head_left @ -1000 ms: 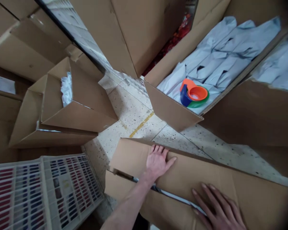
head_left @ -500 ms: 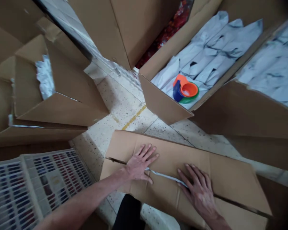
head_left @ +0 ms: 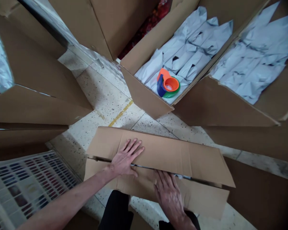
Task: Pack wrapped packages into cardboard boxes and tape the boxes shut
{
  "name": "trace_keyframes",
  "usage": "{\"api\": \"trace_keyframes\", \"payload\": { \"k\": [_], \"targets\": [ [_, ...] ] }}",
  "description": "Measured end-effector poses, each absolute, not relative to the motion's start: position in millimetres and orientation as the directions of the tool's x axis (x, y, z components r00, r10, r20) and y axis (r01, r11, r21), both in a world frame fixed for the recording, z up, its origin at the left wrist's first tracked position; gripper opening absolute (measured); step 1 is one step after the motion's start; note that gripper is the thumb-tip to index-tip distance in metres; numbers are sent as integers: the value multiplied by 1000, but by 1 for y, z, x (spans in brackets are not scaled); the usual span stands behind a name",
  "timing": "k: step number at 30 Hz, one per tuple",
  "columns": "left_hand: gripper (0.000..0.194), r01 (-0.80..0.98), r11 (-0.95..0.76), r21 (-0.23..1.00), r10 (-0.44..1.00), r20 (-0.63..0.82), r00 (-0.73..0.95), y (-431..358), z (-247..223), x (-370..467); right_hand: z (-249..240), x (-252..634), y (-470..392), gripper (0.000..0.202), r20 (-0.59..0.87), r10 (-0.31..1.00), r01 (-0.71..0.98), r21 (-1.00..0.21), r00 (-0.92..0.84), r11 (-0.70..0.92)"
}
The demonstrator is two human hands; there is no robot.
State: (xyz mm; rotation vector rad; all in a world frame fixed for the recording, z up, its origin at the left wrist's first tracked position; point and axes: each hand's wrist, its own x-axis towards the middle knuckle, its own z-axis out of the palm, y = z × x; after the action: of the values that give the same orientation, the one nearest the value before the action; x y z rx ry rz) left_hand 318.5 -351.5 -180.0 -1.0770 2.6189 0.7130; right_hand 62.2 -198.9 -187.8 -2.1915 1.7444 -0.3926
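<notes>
My left fingers (head_left: 134, 147) are spread flat on the far flap (head_left: 163, 153) of the box (head_left: 124, 179), low in the middle of the frame. My left hand (head_left: 124, 158) holds nothing; it just presses down. My right hand (head_left: 169, 193) lies flat on the near flap (head_left: 206, 199), fingers straight and close together, also holding nothing. Their tips sit right at the dark gap where the two flaps meet.

The box stands on the floor (head_left: 100, 99), just in front of my legs. I think the flaps are stiff but bendy, light, and not slippery. They would spring up if I let go. The flat middle near the gap looks like the best place to press or hold.

I cannot see what is in the box. A bit of white shows in the gap.

Up in the middle of the frame, an orange and blue tape tool (head_left: 168, 84) lies on white bags (head_left: 189, 51) in an open carton (head_left: 144, 99). At the lower left is a white crate (head_left: 26, 182), cut off by the edge. More cartons stand around, all cut off too.
</notes>
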Motion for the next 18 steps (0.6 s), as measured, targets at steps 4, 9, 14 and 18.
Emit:
{"api": "trace_keyframes", "payload": {
  "k": [4, 9, 14, 18],
  "targets": [
    [139, -713, 615, 336, -611, -368, -701, -354, -179, 319, -185, 70, -209, 37, -100, -975, -914, -378, 200, -149],
    [145, -698, 626, 348, -615, -331, -716, -354, -178, 317, -171, 70, -224, 45, -236, -950, -918, -383, 206, -104],
    [141, -690, 634, 348, -620, -304, -723, -353, -181, 319, -175, 67, -230, 42, -443, -887, -911, -408, 134, 66],
    [135, -681, 642, 353, -596, -329, -732, -354, -183, 320, -173, 52, -221, 57, -361, -900, -868, -495, 245, -38]
  ]
}}
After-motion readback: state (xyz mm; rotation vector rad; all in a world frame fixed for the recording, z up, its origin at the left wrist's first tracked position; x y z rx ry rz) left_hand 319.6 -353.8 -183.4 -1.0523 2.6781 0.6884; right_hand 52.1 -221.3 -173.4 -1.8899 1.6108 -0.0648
